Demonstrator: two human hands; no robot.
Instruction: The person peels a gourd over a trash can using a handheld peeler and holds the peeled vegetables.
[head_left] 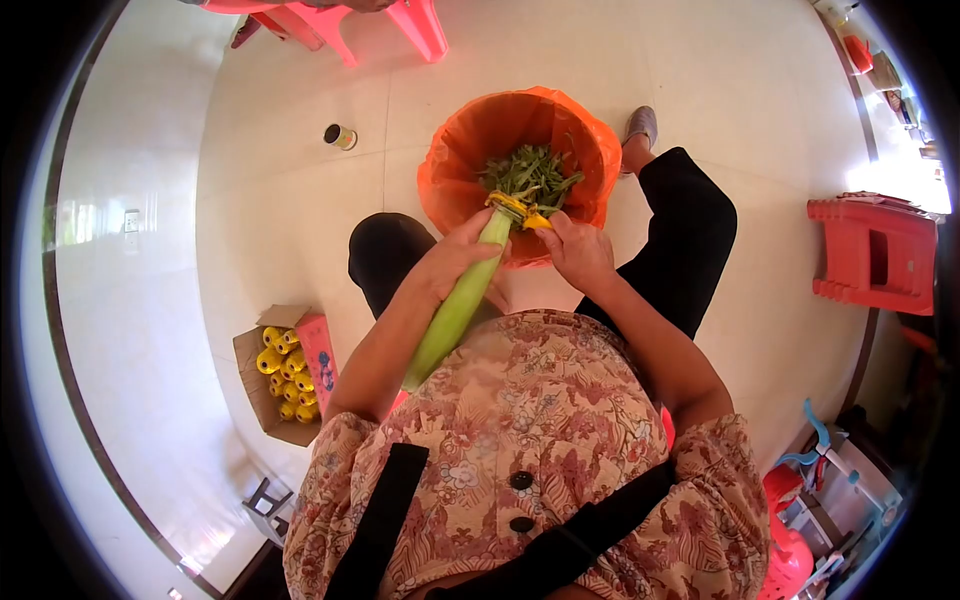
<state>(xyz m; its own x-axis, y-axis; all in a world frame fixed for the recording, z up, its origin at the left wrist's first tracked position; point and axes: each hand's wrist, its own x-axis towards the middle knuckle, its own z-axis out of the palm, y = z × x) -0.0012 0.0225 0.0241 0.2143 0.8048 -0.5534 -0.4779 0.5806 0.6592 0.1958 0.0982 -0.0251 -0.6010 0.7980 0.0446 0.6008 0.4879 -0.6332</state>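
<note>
A long pale green vegetable [460, 308] lies slanted along my left forearm, its lower end against my shirt. My left hand [462, 250] is wrapped round its upper part. At its top end, my right hand [580, 252] is closed on the yellow handle of a small tool [537, 220], which touches the vegetable's tip. Both hands are over the near rim of a bin lined with an orange bag [450, 150]. Green leafy scraps [530, 175] lie inside the bin.
A small can [340, 137] stands on the floor beyond my left knee. At the left is a cardboard box [262, 385] of yellow-wrapped items. Red stools [870, 255] stand at the right, and a pink stool [420, 30] at the top, near part of another person.
</note>
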